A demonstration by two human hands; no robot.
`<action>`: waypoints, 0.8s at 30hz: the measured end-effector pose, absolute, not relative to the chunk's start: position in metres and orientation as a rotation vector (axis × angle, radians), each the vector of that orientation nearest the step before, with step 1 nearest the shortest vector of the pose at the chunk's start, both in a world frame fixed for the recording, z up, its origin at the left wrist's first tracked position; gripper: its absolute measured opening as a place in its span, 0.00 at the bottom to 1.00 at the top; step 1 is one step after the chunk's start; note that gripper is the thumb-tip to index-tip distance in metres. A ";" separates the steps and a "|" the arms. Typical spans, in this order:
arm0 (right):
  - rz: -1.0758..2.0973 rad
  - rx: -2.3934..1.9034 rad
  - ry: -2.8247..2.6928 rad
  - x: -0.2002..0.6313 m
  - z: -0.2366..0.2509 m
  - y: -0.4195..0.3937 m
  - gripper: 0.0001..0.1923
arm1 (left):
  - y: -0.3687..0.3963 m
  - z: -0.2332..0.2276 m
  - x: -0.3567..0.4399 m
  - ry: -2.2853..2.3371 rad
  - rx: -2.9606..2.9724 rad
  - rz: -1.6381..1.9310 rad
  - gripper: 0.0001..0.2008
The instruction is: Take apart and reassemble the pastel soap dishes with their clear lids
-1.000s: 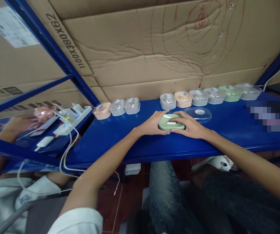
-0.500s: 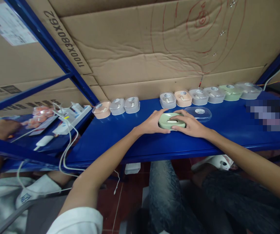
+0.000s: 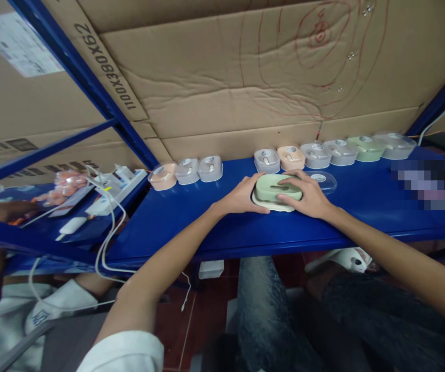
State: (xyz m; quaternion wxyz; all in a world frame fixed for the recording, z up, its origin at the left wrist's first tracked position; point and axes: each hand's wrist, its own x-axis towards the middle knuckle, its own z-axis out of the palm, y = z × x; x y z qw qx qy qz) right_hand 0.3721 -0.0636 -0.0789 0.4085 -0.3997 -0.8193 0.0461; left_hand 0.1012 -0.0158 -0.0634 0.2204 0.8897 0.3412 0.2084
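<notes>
A light green slotted tray (image 3: 271, 192), the upper part of a small rounded box, is tilted and raised off its whitish base (image 3: 272, 205). My right hand (image 3: 311, 194) grips the tray from the right, its fingers over the top near the slot. Wrapped around the left side of the base is my left hand (image 3: 241, 196), thumb in front. The base is low over or on the blue table; I cannot tell which. Behind my right hand lies a clear lid (image 3: 326, 182) with a round label, partly covered by the hand.
Small lidded boxes in grey, peach (image 3: 162, 176) and green (image 3: 366, 150) line the back of the blue table (image 3: 191, 222) against cardboard. At left, beyond a blue frame post, are a power strip (image 3: 124, 191), white cables and another person's hand (image 3: 9, 211).
The green tray has come up out of the base and shifted right with my right hand, exposing the whitish base. My left hand has barely moved.
</notes>
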 end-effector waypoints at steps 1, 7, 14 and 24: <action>0.102 -1.006 -2.036 0.374 -0.077 -0.063 0.21 | -0.015 -0.063 0.101 0.940 2.463 0.576 0.62; 0.130 -1.007 -2.041 0.398 -0.049 -0.063 0.19 | -0.013 -0.057 0.097 0.925 2.545 0.503 0.49; 0.340 -0.996 -2.241 0.417 -0.003 -0.066 0.19 | -0.008 -0.049 0.086 1.076 2.613 0.445 0.42; 0.330 -1.037 -2.576 0.398 -0.014 -0.073 0.35 | -0.002 -0.051 0.083 1.136 2.714 0.425 0.40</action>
